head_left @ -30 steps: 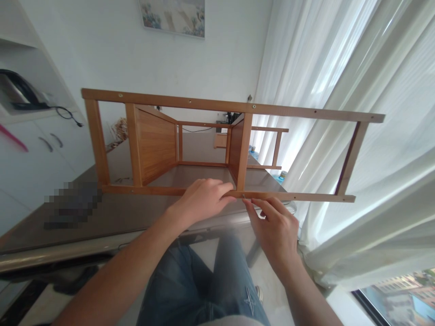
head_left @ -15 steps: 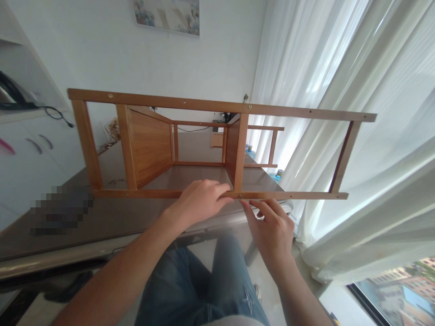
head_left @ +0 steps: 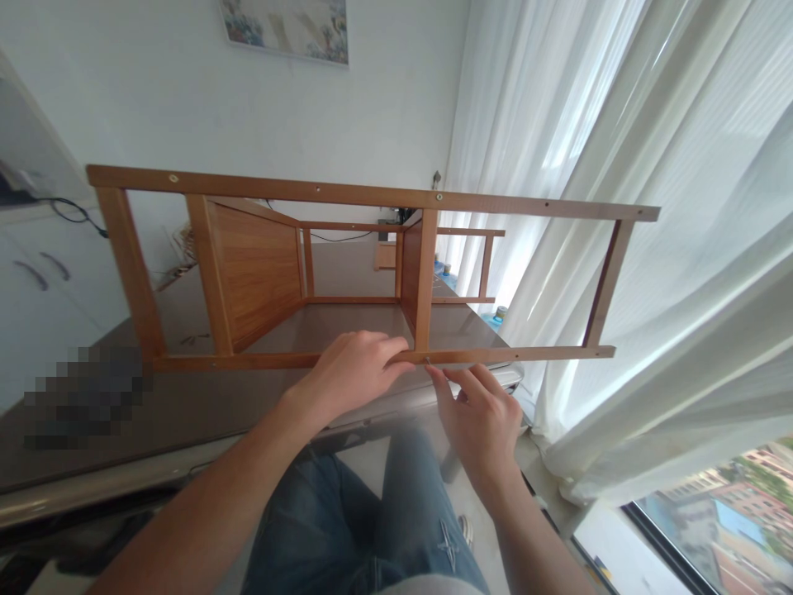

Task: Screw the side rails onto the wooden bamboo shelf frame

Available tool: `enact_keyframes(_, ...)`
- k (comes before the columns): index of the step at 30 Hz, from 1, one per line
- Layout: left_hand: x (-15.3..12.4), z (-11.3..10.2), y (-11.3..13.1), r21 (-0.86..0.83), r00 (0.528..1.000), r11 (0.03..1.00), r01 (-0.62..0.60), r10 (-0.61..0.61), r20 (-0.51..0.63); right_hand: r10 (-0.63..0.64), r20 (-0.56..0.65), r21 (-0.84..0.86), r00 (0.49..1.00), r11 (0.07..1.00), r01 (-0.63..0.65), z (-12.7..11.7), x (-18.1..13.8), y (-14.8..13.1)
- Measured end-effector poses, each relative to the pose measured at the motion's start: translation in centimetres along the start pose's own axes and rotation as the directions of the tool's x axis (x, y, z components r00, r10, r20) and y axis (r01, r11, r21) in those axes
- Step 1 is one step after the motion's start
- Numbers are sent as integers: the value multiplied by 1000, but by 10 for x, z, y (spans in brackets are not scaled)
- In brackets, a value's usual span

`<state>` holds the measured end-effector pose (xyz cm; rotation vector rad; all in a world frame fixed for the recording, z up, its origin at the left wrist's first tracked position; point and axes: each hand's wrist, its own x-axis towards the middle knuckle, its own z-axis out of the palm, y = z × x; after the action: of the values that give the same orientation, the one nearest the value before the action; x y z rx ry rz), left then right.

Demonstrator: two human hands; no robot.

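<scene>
A wooden shelf frame [head_left: 533,208] with two solid panels lies on its side on the table. My left hand [head_left: 353,368] is closed around its near rail, thumb in front and fingers over the top, just left of the upright joint. My right hand [head_left: 480,413] is just right of it, thumb and index finger pinched at the rail. At those fingertips a small metal screw [head_left: 427,361] shows at the hole below the upright; its far end is hidden in the wood. Other holes dot both rails, and some on the far rail have metal fittings.
The brown tabletop [head_left: 216,413] has a rounded metal front edge [head_left: 124,479]. A blurred-out item lies at its left. White curtains [head_left: 595,330] hang close on the right, above a window. White cabinets [head_left: 49,306] stand left; small jars [head_left: 499,314] sit behind the frame.
The view has shifted slightly, so frame and hands appear a little further left. Both hands keep the same hold at the near rail, and the right fingertips remain at the screw.
</scene>
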<state>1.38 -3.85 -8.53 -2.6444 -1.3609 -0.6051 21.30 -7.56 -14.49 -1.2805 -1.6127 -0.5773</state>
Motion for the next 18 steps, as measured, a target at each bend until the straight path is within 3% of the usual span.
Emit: enact_keyframes(18, -1, 3, -2, -11, 1000, 1000, 10, -10, -8, 30, 30, 9, 999, 999, -30, 4, -4, 0)
